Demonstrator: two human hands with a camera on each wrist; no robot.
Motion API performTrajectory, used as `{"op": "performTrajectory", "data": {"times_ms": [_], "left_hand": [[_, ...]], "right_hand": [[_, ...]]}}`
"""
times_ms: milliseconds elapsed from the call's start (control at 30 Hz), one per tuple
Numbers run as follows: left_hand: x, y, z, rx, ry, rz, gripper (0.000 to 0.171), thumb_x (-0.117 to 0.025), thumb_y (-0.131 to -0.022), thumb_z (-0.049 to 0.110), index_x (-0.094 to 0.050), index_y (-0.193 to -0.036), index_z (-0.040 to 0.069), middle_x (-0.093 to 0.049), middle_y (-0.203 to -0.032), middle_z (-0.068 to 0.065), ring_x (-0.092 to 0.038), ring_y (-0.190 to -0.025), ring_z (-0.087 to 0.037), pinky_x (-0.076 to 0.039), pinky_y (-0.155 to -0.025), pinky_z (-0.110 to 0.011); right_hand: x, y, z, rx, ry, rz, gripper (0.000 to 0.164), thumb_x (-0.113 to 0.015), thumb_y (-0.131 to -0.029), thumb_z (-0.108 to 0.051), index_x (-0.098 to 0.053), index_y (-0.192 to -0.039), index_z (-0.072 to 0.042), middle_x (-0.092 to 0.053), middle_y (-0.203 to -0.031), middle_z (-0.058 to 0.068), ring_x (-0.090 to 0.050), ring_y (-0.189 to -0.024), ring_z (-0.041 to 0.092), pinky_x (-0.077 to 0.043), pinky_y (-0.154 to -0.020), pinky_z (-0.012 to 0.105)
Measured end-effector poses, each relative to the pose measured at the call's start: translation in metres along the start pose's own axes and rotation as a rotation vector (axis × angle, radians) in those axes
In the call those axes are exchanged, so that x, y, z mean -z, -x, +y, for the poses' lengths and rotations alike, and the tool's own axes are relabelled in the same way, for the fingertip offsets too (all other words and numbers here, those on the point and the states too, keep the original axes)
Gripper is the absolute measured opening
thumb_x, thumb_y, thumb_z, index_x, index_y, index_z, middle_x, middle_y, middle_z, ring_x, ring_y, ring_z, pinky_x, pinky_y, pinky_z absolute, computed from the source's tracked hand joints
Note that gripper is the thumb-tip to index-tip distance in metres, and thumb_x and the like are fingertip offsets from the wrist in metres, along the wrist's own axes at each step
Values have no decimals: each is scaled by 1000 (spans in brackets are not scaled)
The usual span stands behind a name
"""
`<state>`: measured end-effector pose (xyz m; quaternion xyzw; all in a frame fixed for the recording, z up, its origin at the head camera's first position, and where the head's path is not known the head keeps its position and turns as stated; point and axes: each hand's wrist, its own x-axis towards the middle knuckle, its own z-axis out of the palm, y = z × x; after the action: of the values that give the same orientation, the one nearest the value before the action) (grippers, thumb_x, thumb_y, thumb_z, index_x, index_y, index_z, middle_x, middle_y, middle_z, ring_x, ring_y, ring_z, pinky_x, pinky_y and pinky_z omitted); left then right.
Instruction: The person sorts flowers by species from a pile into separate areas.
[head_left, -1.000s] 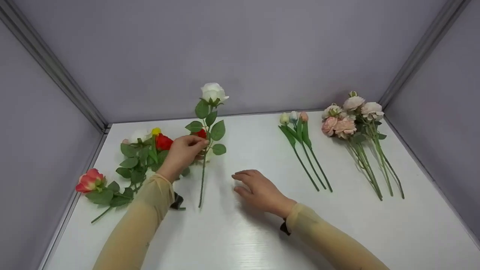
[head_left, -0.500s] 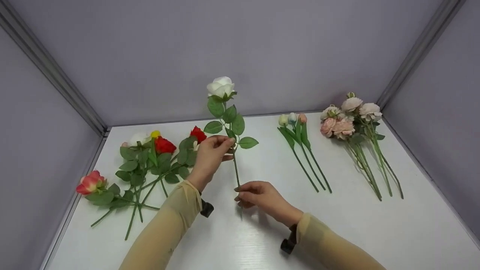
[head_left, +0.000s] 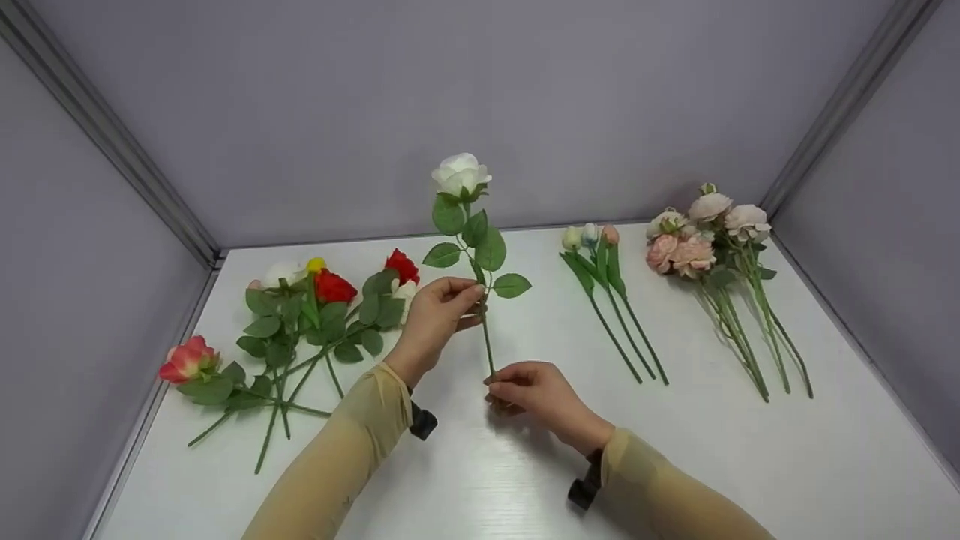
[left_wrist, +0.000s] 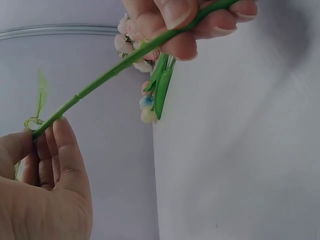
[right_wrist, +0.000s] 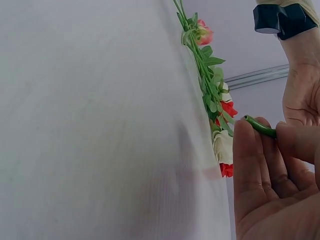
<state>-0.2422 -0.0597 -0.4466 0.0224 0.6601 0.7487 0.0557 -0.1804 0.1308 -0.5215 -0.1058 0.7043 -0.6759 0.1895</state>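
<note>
A white rose with green leaves stands almost upright in the head view, leaning slightly left, raised off the table. My left hand pinches its stem just below the leaves. Lower down, my right hand pinches the stem near its bottom end. The green stem runs between both hands in the left wrist view. In the right wrist view the cut stem end pokes out between thumb and fingers. The bloom is out of sight in both wrist views.
Left on the white table lie loose roses, including a coral rose, a red rose and a yellow bloom. Several tulips lie right of centre, with pale pink peonies further right. Grey walls enclose the back and sides.
My left hand has carried the white rose rightward from above the left-hand flowers. My right hand, earlier open and apart from it, has taken hold of the lower stem.
</note>
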Motion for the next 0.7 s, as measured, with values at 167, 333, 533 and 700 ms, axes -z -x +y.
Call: {"op": "performTrajectory", "data": {"times_ms": [167, 333, 533, 700], "left_hand": [[-2, 4, -6, 19, 21, -43, 22, -67, -100, 8, -65, -118, -4, -67, -114, -24, -69, -100, -27, -59, -89, -39], [-2, 6, -12, 18, -16, -60, 29, -72, -96, 9, -63, -121, -4, -66, -114, -21, -68, -105, -33, -59, -91, -38], [-1, 6, -15, 57, -30, -41, 33, -74, -97, 19, -65, -122, -1, -68, -112, -17, -68, -107, -37, -59, -90, -36], [0, 6, -15, 88, -34, -44, 33, -75, -96, 22, -65, -119, 0, -69, -111, -16, -69, -100, -27, -59, -89, -36]], "right_hand": [[2, -1, -3, -4, -11, 43, 27, -76, -94, -14, -72, -108, 9, -75, -94, 14, -72, -82, 21, -62, -75, 39], [1, -2, -2, -17, -10, 60, 21, -78, -92, -13, -73, -102, 4, -74, -93, 14, -72, -81, 21, -62, -74, 37], [-2, -2, 1, -32, -4, 60, 19, -81, -89, -13, -72, -99, 1, -74, -91, 12, -72, -79, 21, -62, -73, 36], [-4, -1, 2, -25, 9, 66, 21, -83, -88, -14, -72, -98, 0, -74, -90, 11, -72, -78, 21, -62, -72, 35]]}}
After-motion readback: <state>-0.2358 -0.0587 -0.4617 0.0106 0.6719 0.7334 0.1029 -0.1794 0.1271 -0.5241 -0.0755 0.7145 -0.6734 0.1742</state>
